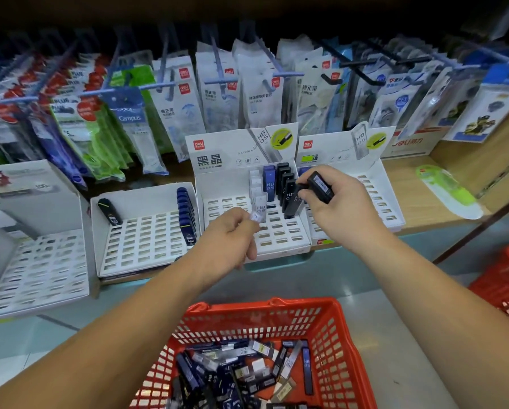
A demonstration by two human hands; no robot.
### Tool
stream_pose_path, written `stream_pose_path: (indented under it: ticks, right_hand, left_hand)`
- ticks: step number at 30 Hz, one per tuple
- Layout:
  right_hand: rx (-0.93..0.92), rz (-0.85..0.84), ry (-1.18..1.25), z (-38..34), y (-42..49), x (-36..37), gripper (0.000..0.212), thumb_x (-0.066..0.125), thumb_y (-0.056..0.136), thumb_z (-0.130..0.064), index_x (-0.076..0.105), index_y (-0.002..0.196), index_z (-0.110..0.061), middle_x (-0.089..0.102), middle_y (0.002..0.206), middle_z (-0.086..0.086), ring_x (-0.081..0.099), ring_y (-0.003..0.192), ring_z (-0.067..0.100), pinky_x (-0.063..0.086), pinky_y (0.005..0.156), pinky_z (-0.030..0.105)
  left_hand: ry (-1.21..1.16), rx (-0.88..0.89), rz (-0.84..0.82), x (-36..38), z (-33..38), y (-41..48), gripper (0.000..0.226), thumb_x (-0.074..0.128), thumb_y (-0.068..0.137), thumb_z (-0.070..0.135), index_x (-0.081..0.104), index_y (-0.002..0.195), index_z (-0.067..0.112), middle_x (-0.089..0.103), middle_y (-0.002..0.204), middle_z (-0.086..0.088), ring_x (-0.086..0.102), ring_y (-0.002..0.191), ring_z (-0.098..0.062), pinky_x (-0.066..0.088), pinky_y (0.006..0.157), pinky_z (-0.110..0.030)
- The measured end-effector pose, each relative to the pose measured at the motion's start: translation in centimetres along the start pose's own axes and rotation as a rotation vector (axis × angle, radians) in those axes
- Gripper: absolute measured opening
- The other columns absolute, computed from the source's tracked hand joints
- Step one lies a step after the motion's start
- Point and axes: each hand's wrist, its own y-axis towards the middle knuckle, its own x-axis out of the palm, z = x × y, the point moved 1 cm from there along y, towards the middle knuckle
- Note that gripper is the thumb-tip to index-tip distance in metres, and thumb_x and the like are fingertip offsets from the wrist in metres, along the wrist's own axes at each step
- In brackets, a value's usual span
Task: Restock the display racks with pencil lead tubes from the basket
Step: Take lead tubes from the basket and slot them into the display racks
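Glossy black plastic lead tube point(321, 187) in the right grip point(340, 209), clear plastic tube point(256, 216) in the left grip point(232, 234), matt white card rack point(279, 240) beneath both, red plastic basket point(276, 304) nearer me, wood-grain shelf point(409, 187) beyond.

Even overhead light, bright on the racks point(256, 231); top edge falls to black. Hanging packets point(247, 93) smeared with blur. Wide-angle bending at edges.

Near centre: basket point(265, 305) holding loose pencil lead tubes point(247, 370). Beyond it, four display racks point(147, 243) side by side along the shelf point(424, 202). Standing tubes point(269, 181) occupy far slots of the third rack from the left. Hanging packets point(217, 93) behind the racks. Second basket point(507, 278) at right edge.
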Motion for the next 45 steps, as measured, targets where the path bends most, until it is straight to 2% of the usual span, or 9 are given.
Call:
stream_pose_path:
  ticks: [9, 12, 16, 20, 25, 29, 38, 41, 45]
  right_hand:
    - [0.011, -0.057, -0.149, 0.5, 0.3, 0.9, 0.017, 0.072, 0.092, -0.014, 0.070, 0.098, -0.030, 0.068, 0.097, -0.002, 0.063, 0.092, 0.021, 0.054, 0.088, 0.040]
    - [0.040, -0.020, -0.086, 0.0, 0.2, 1.2, 0.021, 0.072, 0.093, -0.015, 0.069, 0.103, -0.033, 0.070, 0.101, -0.005, 0.065, 0.093, 0.011, 0.054, 0.090, 0.026]
    - [0.409, 0.050, 0.539, -2.1, 0.2, 0.3, 0.013, 0.061, 0.104, -0.023, 0.059, 0.092, -0.017, 0.052, 0.065, 0.001, 0.047, 0.048, 0.018, 0.042, 0.044, 0.027]
    - [0.556, -0.073, 0.962, -3.5, -0.4, 0.7, 0.023, 0.052, 0.107, -0.030, 0.053, 0.090, -0.015, 0.050, 0.064, 0.003, 0.055, 0.058, 0.019, 0.058, 0.064, 0.038]
    - [0.583, -0.051, 0.885, -3.8, -1.0, 2.0, 0.036, 0.050, 0.106, -0.046, 0.054, 0.085, -0.016, 0.058, 0.068, 0.001, 0.054, 0.069, 0.019, 0.047, 0.076, 0.041]
    - [0.587, 0.008, 0.892, -4.4, -1.5, 2.6, 0.030, 0.056, 0.103, -0.044, 0.054, 0.091, -0.017, 0.054, 0.066, 0.000, 0.057, 0.062, 0.019, 0.056, 0.069, 0.043]
    - [0.584, 0.269, 0.876, -3.0, -1.2, 2.4, 0.033, 0.053, 0.105, -0.044, 0.051, 0.102, -0.011, 0.044, 0.057, 0.002, 0.049, 0.045, 0.019, 0.053, 0.056, 0.038]
    - [0.590, 0.215, 0.826, -2.9, -1.6, 3.0, 0.038, 0.049, 0.106, -0.048, 0.048, 0.091, -0.014, 0.045, 0.057, 0.003, 0.048, 0.048, 0.019, 0.043, 0.048, 0.030]
    - [0.530, 0.195, 0.743, -2.8, -1.6, 3.5, 0.038, 0.055, 0.101, -0.053, 0.056, 0.091, -0.016, 0.062, 0.070, -0.001, 0.062, 0.064, 0.020, 0.050, 0.057, 0.034]
  left_hand:
    - [-0.089, -0.038, -0.021, -0.2, -0.2, -0.4, 0.018, 0.049, 0.107, 0.027, 0.059, 0.098, 0.016, 0.074, 0.080, -0.001, 0.058, 0.059, -0.018, 0.037, 0.049, -0.027]
    - [-0.074, -0.033, -0.025, -0.2, -0.4, -0.5, 0.013, 0.048, 0.107, 0.025, 0.059, 0.103, 0.019, 0.076, 0.083, -0.002, 0.061, 0.061, -0.017, 0.040, 0.051, -0.027]
    - [-0.098, -0.008, -0.034, 0.0, -0.3, -0.5, 0.008, 0.049, 0.105, 0.015, 0.054, 0.110, 0.017, 0.072, 0.078, -0.004, 0.065, 0.062, -0.017, 0.047, 0.053, -0.031]
    - [-0.146, -0.031, -0.059, 1.0, 0.6, -0.9, 0.009, 0.056, 0.094, 0.007, 0.052, 0.094, 0.015, 0.056, 0.062, 0.001, 0.046, 0.054, -0.017, 0.040, 0.055, -0.031]
    - [-0.231, 0.035, -0.054, 3.0, 2.1, -2.3, 0.033, 0.076, 0.090, 0.045, 0.064, 0.095, 0.015, 0.055, 0.059, 0.007, 0.041, 0.042, -0.002, 0.034, 0.047, -0.021]
    - [-0.291, 0.055, -0.022, 3.3, 2.5, -2.8, 0.037, 0.078, 0.092, 0.033, 0.064, 0.098, -0.001, 0.068, 0.075, -0.012, 0.042, 0.042, -0.005, 0.036, 0.047, -0.021]
    - [-0.141, 0.086, -0.007, 2.8, 1.5, -2.3, 0.024, 0.074, 0.095, 0.028, 0.064, 0.088, 0.008, 0.066, 0.067, 0.007, 0.041, 0.046, -0.005, 0.037, 0.050, -0.020]
    - [-0.381, 0.002, -0.081, 3.0, 2.0, -2.3, 0.028, 0.067, 0.101, 0.031, 0.060, 0.108, 0.005, 0.078, 0.093, -0.012, 0.034, 0.043, -0.014, 0.031, 0.047, -0.025]
    - [-0.559, -0.056, -0.121, 3.5, 2.4, -2.1, 0.029, 0.073, 0.096, 0.019, 0.060, 0.114, 0.000, 0.067, 0.087, -0.020, 0.030, 0.042, -0.012, 0.029, 0.045, -0.024]
